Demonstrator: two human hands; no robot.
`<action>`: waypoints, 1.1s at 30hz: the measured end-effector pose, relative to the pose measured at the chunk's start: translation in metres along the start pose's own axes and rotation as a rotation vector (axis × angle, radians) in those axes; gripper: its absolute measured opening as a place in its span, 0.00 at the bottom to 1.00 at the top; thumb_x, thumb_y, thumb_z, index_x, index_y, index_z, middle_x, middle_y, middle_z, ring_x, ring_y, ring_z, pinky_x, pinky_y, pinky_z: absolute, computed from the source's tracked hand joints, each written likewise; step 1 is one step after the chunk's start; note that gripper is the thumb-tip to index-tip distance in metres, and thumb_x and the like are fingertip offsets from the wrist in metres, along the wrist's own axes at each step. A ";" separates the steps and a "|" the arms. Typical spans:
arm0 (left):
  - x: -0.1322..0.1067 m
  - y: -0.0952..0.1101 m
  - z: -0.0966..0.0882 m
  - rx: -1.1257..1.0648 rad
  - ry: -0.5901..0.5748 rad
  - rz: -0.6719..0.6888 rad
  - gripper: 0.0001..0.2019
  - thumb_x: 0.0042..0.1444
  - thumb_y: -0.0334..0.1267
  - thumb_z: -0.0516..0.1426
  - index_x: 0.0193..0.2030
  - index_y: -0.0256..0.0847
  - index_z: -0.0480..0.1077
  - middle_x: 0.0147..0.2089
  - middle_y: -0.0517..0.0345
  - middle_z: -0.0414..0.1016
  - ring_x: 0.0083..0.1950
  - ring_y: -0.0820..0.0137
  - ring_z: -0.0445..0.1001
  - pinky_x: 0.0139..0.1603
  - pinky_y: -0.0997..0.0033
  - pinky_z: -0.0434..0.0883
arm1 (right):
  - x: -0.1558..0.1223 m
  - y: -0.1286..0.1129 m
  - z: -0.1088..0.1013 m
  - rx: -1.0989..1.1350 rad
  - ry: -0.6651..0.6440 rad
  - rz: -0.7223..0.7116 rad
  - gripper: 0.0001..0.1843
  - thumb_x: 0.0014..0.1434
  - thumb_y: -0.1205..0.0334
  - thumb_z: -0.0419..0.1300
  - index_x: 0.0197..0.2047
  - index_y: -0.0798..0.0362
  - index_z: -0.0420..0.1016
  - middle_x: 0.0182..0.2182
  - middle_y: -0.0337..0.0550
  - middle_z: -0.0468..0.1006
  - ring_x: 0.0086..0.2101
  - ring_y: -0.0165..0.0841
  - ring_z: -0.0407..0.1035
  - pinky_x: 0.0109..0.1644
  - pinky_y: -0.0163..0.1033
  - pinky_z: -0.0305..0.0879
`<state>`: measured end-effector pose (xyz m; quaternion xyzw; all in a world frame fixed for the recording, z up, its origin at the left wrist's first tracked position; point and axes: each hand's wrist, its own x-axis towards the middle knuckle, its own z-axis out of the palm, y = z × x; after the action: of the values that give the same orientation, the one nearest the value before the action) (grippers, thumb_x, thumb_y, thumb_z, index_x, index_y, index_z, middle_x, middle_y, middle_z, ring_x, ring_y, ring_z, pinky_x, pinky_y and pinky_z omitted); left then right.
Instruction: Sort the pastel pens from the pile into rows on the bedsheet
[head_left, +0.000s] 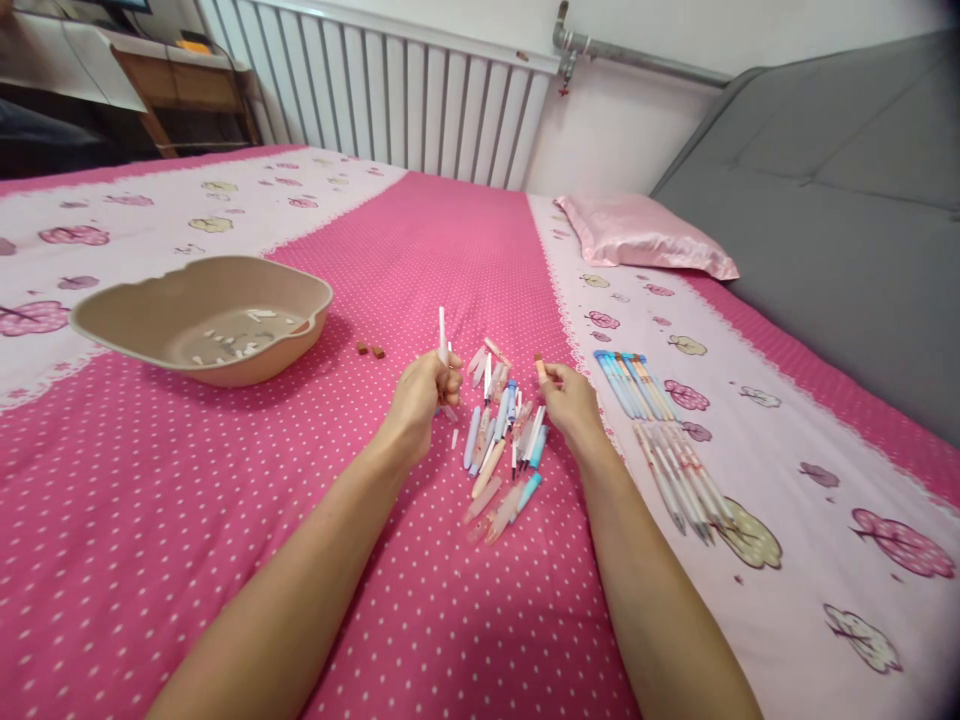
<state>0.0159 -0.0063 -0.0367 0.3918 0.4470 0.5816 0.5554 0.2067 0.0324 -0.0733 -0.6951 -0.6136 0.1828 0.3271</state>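
Observation:
My left hand [424, 395] is closed round a thin white pen refill [442, 333] that sticks straight up above the fingers. My right hand [570, 400] pinches a small orange-pink pen part [540, 366] at its fingertips. Between the two hands, on the pink dotted bedspread [390, 250], lies a loose pile of pen barrels, caps and refills [501, 440] in pink, blue and white. Both hands hover just above the far end of that pile.
A beige plastic basin [206, 315] with small white bits inside sits at the left. Two small brown pieces [370, 349] lie near it. At the right lie a row of blue pens [626, 380] and a row of whitish pens [679, 480]. A pink pillow [641, 235] rests further back.

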 end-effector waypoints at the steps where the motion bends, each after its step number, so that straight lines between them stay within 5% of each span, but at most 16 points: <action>1: 0.000 0.000 0.000 0.003 -0.002 -0.001 0.06 0.43 0.32 0.49 0.30 0.37 0.64 0.20 0.64 0.59 0.21 0.76 0.57 0.25 0.75 0.61 | -0.001 -0.001 -0.001 -0.023 -0.011 0.002 0.18 0.61 0.64 0.50 0.50 0.57 0.74 0.45 0.49 0.78 0.42 0.38 0.72 0.46 0.40 0.64; 10: 0.001 -0.002 0.000 0.016 -0.015 -0.004 0.08 0.40 0.31 0.48 0.29 0.37 0.64 0.21 0.63 0.61 0.22 0.75 0.59 0.25 0.75 0.61 | -0.009 -0.013 -0.010 -0.159 -0.096 -0.012 0.16 0.59 0.69 0.53 0.49 0.58 0.76 0.46 0.50 0.78 0.46 0.38 0.71 0.50 0.39 0.61; 14: 0.000 -0.002 0.000 0.023 -0.011 0.001 0.07 0.41 0.31 0.48 0.29 0.37 0.65 0.21 0.63 0.61 0.22 0.75 0.59 0.25 0.75 0.61 | -0.016 -0.023 -0.022 -0.295 -0.090 0.040 0.12 0.58 0.65 0.54 0.39 0.53 0.79 0.39 0.47 0.80 0.42 0.40 0.73 0.42 0.38 0.61; 21: 0.000 -0.003 0.001 0.028 -0.014 0.007 0.07 0.42 0.30 0.48 0.29 0.37 0.65 0.21 0.63 0.62 0.22 0.76 0.60 0.25 0.75 0.60 | -0.024 -0.032 -0.026 -0.499 -0.300 0.064 0.19 0.56 0.48 0.56 0.26 0.54 0.76 0.25 0.49 0.76 0.28 0.39 0.70 0.26 0.38 0.51; 33: -0.002 -0.004 0.003 0.054 -0.014 0.003 0.07 0.42 0.31 0.48 0.28 0.37 0.65 0.20 0.63 0.62 0.21 0.76 0.59 0.24 0.75 0.60 | -0.017 -0.023 -0.016 -0.217 -0.427 0.097 0.23 0.53 0.54 0.59 0.13 0.51 0.58 0.12 0.33 0.53 0.17 0.27 0.51 0.24 0.36 0.43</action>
<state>0.0203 -0.0079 -0.0390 0.4114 0.4581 0.5675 0.5467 0.1970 0.0126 -0.0484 -0.7003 -0.6508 0.2740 0.1043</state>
